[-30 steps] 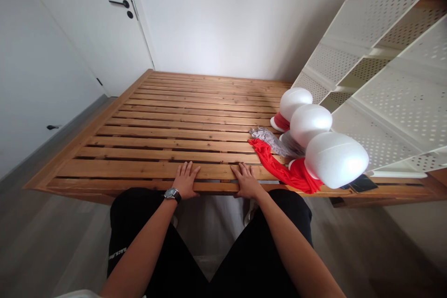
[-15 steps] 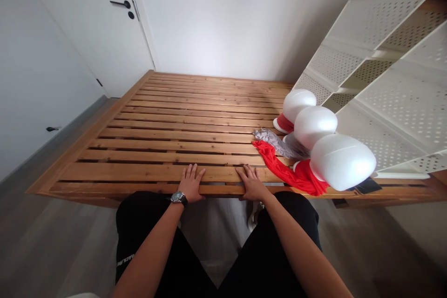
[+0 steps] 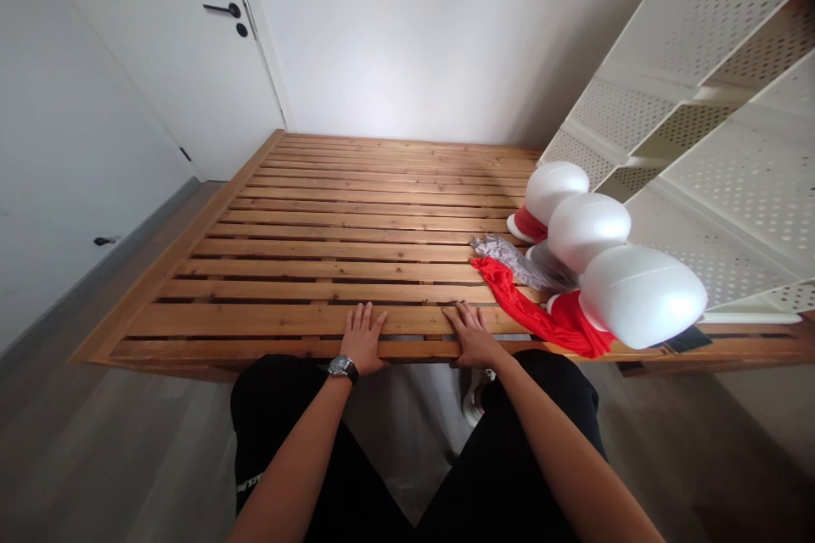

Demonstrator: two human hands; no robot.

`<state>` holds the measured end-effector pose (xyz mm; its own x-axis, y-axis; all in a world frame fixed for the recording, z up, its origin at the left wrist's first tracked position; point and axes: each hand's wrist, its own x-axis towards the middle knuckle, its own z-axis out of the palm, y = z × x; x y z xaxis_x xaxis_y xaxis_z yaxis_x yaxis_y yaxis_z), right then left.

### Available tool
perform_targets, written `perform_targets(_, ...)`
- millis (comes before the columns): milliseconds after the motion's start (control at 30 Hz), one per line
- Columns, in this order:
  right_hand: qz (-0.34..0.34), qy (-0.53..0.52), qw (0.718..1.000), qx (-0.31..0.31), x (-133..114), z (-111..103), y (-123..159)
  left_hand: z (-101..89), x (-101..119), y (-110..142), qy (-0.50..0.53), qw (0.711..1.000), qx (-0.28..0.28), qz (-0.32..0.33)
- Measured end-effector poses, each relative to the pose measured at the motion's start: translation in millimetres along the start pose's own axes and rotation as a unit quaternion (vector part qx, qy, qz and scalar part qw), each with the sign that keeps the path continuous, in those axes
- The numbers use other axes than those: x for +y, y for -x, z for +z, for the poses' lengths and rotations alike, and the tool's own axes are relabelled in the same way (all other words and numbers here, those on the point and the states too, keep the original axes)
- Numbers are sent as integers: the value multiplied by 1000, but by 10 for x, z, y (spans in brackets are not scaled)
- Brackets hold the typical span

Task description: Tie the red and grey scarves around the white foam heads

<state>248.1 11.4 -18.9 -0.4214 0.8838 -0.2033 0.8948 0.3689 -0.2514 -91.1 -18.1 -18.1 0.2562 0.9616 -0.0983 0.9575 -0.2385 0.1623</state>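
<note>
My left hand (image 3: 363, 339), with a watch (image 3: 343, 368) at its wrist, lies flat with fingers spread on the front edge of a slatted wooden bed frame (image 3: 255, 318). Resting on the same edge, my right hand (image 3: 474, 336) is also spread and holds nothing. To its right stand three white foam mannequin heads (image 3: 643, 297) in a row. A bright red scarf (image 3: 515, 305) wraps the nearest head's neck, its free end trailing over the slats close to my right hand. The middle head wears a grey fringed scarf (image 3: 519, 261); darker red cloth (image 3: 531, 224) circles the farthest one's neck.
White perforated panels (image 3: 719, 178) lean or stand behind the heads on the right. A flat dark object (image 3: 688, 338) lies beneath the nearest head. A white door (image 3: 146, 34) with a black handle is at the far left, beside a white wall (image 3: 407, 34).
The whole view has shifted slightly, so everything sits a little farther right. Both hands stay flat on the bed edge, and the heads and scarves have not moved.
</note>
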Motion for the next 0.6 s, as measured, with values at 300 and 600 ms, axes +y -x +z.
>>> perform_targets(300,-3,3,1000,5,0,5,-4,15,-1,0,-5,1000,5,-1)
perform_targets(600,-1,4,1000,7,-17,-5,4,15,-7,2,0,1000,6,0)
